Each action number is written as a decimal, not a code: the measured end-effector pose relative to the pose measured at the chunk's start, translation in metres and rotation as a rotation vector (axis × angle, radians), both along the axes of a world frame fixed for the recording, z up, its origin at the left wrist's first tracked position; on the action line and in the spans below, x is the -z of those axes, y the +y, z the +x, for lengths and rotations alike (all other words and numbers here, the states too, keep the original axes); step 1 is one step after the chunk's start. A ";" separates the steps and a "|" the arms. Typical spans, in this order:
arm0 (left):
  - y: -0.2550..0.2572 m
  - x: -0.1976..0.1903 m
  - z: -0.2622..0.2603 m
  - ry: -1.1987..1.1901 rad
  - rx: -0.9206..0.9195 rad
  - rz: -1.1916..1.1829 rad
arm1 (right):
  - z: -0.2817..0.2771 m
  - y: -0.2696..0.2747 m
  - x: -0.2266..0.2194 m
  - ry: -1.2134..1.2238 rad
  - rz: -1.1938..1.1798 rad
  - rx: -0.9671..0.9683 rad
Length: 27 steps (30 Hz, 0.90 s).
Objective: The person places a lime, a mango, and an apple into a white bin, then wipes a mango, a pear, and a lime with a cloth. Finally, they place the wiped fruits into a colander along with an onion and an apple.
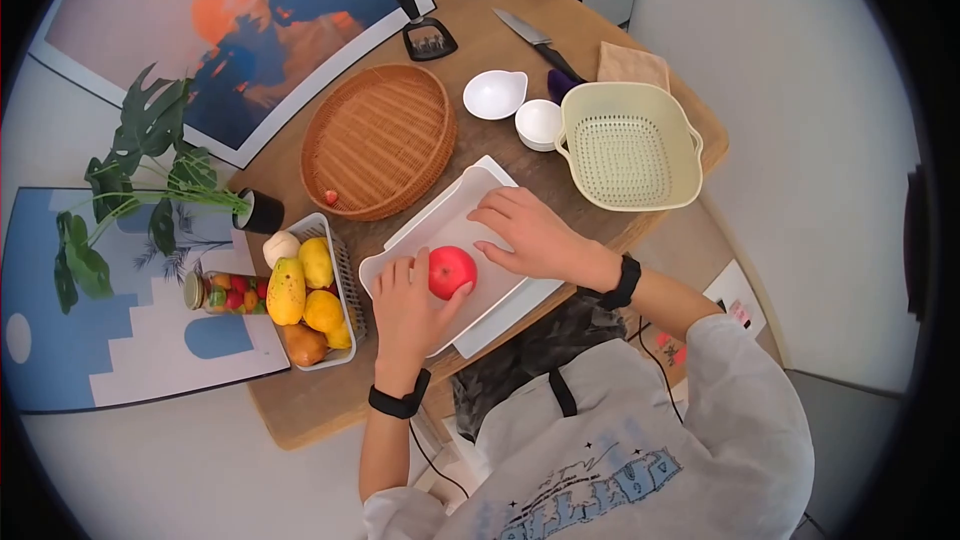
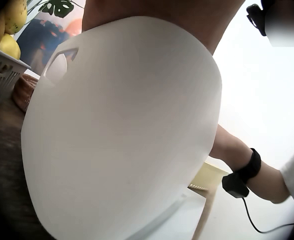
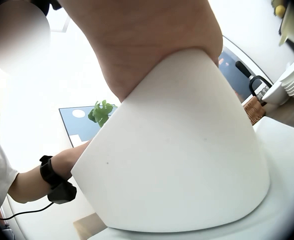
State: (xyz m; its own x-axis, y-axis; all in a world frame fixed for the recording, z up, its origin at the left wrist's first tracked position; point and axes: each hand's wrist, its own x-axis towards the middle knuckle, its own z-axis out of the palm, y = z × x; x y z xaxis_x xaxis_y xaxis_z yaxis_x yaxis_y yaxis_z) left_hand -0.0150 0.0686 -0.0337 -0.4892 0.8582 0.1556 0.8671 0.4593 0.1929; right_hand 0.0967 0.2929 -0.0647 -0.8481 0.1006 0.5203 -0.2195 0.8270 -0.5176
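A red apple [image 1: 452,271] lies on a white cutting board [image 1: 470,230], which sits on a white tray [image 1: 510,315] at the near edge of the wooden table. My left hand [image 1: 405,295] lies flat on the board with straight fingers. The apple rests in the fork between its thumb and forefinger. My right hand [image 1: 525,232] presses flat on the board just right of the apple, fingers pointing left. In both wrist views the board [image 2: 122,130] [image 3: 187,150] fills the frame and the apple is hidden.
Left of the tray stands a white basket [image 1: 345,285] of yellow fruit, with a jar [image 1: 225,292] beside it. A round woven basket [image 1: 378,140] is behind the tray. Two white bowls [image 1: 495,93], a cream colander [image 1: 628,145] and a knife [image 1: 535,40] lie at the far right.
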 end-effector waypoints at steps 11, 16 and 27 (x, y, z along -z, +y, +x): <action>-0.011 -0.001 -0.010 -0.107 0.179 0.058 | 0.001 -0.003 0.006 0.043 -0.059 0.043; -0.013 -0.002 -0.010 -0.097 0.181 0.020 | 0.002 -0.004 0.005 0.031 -0.087 0.052; -0.016 -0.015 -0.012 -0.185 0.187 -0.075 | 0.001 -0.004 0.007 0.039 -0.133 0.056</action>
State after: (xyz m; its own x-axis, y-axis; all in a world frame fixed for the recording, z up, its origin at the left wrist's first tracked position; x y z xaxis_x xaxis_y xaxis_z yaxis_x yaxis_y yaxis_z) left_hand -0.0271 0.0524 -0.0186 -0.3353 0.9420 0.0107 0.8915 0.3136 0.3269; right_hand 0.0981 0.2891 -0.0713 -0.8184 0.2174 0.5320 -0.1972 0.7633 -0.6153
